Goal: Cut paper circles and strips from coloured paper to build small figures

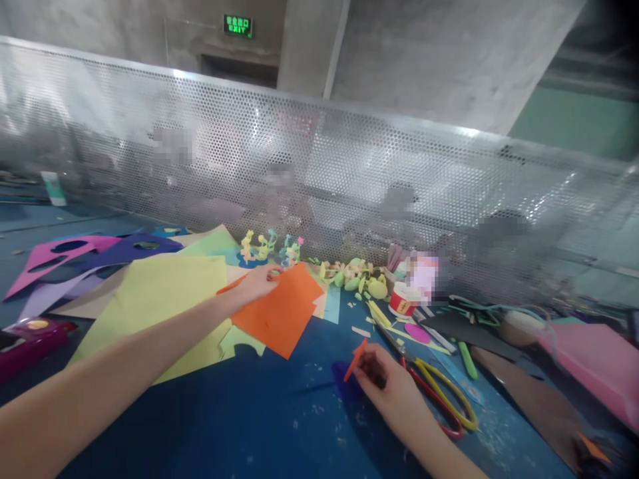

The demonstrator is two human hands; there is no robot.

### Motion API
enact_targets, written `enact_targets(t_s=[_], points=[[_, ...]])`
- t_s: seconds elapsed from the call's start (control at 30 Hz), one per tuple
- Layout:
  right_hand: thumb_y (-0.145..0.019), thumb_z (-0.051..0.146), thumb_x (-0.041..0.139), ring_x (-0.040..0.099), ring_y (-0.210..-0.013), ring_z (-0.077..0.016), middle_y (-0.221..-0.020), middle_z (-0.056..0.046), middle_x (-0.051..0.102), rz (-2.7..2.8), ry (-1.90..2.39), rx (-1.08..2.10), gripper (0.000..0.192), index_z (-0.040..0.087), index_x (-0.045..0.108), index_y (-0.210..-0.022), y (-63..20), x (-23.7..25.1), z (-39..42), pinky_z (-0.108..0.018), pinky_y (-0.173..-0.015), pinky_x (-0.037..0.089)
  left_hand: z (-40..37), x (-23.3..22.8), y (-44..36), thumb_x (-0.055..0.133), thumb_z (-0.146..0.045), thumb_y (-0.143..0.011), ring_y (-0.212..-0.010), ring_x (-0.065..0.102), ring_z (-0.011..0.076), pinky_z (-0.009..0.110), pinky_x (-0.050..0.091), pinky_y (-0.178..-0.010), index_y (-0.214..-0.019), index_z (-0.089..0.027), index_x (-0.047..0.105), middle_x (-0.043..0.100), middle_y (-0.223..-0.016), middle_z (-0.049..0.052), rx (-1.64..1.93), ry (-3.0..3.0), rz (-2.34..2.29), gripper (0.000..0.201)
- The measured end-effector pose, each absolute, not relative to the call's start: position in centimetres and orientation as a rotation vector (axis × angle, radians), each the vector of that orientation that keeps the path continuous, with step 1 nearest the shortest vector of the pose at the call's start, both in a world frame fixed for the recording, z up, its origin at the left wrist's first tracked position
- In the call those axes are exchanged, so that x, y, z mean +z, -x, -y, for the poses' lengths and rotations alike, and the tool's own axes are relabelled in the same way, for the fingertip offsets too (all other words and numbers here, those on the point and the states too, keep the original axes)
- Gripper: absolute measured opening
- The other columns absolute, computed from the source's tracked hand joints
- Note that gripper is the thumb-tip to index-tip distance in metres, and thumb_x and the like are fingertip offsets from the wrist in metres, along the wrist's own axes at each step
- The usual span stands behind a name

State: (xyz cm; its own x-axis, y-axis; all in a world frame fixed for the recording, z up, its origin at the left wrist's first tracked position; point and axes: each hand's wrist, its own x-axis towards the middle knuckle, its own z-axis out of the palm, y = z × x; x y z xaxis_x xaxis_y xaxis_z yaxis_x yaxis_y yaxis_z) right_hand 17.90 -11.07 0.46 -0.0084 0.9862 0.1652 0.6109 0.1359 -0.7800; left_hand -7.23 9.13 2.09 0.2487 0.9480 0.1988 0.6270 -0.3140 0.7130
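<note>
My left hand (258,282) reaches out over an orange paper sheet (284,313), its fingers closed at the sheet's far edge. That sheet lies partly over a large pale yellow sheet (164,299). Nearer to me, my right hand (392,386) pinches a narrow orange paper strip (355,360) upright between thumb and fingers, just above the blue table (249,412). Right beside this hand lie scissors (444,392) with one red and one yellow handle loop. Small paper flower pieces (269,247) stand beyond my left hand.
A perforated metal screen (319,166) runs along the table's back, with blurred people behind it. Left are cut coloured sheets (74,256) and a magenta tool (34,342). Right are a red-white paper cup (402,301), a green stick (468,360) and pink paper (599,366).
</note>
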Motion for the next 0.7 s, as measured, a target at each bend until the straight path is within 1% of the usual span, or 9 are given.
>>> enact_targets(t_s=[0.07, 0.17, 0.27, 0.4, 0.5, 0.6, 0.7], points=[[-0.081, 0.030, 0.049, 0.056, -0.070, -0.0150, -0.082, -0.002, 0.059, 1.702, 1.547, 0.668, 0.013, 0.020, 0.050, -0.090, -17.8, 0.6, 11.2, -0.029, -0.070, 0.045, -9.2, 2.2, 7.5, 0.050, -0.021, -0.070, -0.071, 0.063, 0.0168, 0.022, 0.045, -0.054, -0.112, -0.022, 0.056, 0.066, -0.093, 0.005, 0.821, -2.034, -1.432, 0.042], [-0.082, 0.030, 0.049, 0.058, -0.074, -0.0157, -0.084, -0.003, 0.058, 1.693, 1.499, 0.673, 0.015, 0.020, 0.050, -0.093, -17.9, 0.7, 11.3, -0.029, -0.072, 0.046, -9.2, 2.7, 7.6, 0.048, -0.019, -0.069, -0.071, 0.063, 0.0177, 0.022, 0.044, -0.053, -0.112, -0.019, 0.056, 0.067, -0.091, 0.006, 0.788, -2.067, -1.481, 0.044], [-0.083, 0.033, 0.048, 0.058, -0.076, -0.0161, -0.084, -0.004, 0.057, 1.659, 1.417, 0.715, 0.018, 0.019, 0.049, -0.094, -18.1, 0.5, 11.3, -0.029, -0.072, 0.047, -9.4, 3.1, 7.7, 0.048, -0.019, -0.068, -0.076, 0.063, 0.0203, 0.023, 0.045, -0.058, -0.109, -0.016, 0.059, 0.068, -0.088, 0.006, 0.749, -2.104, -1.542, 0.043], [-0.081, 0.035, 0.051, 0.059, -0.076, -0.0162, -0.083, -0.004, 0.057, 1.573, 1.378, 0.755, 0.023, 0.018, 0.050, -0.096, -18.5, 0.2, 11.0, -0.028, -0.070, 0.048, -9.8, 3.4, 8.1, 0.046, -0.021, -0.069, -0.082, 0.063, 0.0216, 0.025, 0.046, -0.066, -0.104, -0.016, 0.063, 0.069, -0.091, 0.005, 0.675, -2.163, -1.580, 0.039], [-0.080, 0.037, 0.052, 0.061, -0.077, -0.0172, -0.085, -0.006, 0.060, 1.492, 1.395, 0.718, 0.025, 0.017, 0.050, -0.095, -18.8, 0.1, 10.8, -0.027, -0.068, 0.049, -10.1, 3.5, 8.3, 0.043, -0.022, -0.072, -0.086, 0.062, 0.0216, 0.026, 0.046, -0.072, -0.100, -0.018, 0.065, 0.069, -0.095, 0.005, 0.637, -2.203, -1.615, 0.036], [-0.079, 0.038, 0.052, 0.061, -0.072, -0.0172, -0.087, -0.006, 0.061, 1.442, 1.505, 0.619, 0.024, 0.018, 0.050, -0.093, -19.2, -0.1, 10.6, -0.028, -0.066, 0.049, -10.3, 3.6, 8.4, 0.039, -0.024, -0.075, -0.085, 0.063, 0.0217, 0.026, 0.047, -0.073, -0.099, -0.018, 0.066, 0.069, -0.092, 0.005, 0.608, -2.233, -1.645, 0.036], [-0.080, 0.034, 0.048, 0.062, -0.079, -0.0189, -0.089, -0.007, 0.063, 1.461, 1.589, 0.495, 0.020, 0.018, 0.052, -0.091, -19.6, -0.3, 10.4, -0.032, -0.075, 0.048, -10.6, 3.5, 8.5, 0.038, -0.024, -0.076, -0.087, 0.063, 0.0223, 0.027, 0.047, -0.074, -0.098, -0.017, 0.066, 0.069, -0.094, 0.006, 0.581, -2.267, -1.660, 0.036]])
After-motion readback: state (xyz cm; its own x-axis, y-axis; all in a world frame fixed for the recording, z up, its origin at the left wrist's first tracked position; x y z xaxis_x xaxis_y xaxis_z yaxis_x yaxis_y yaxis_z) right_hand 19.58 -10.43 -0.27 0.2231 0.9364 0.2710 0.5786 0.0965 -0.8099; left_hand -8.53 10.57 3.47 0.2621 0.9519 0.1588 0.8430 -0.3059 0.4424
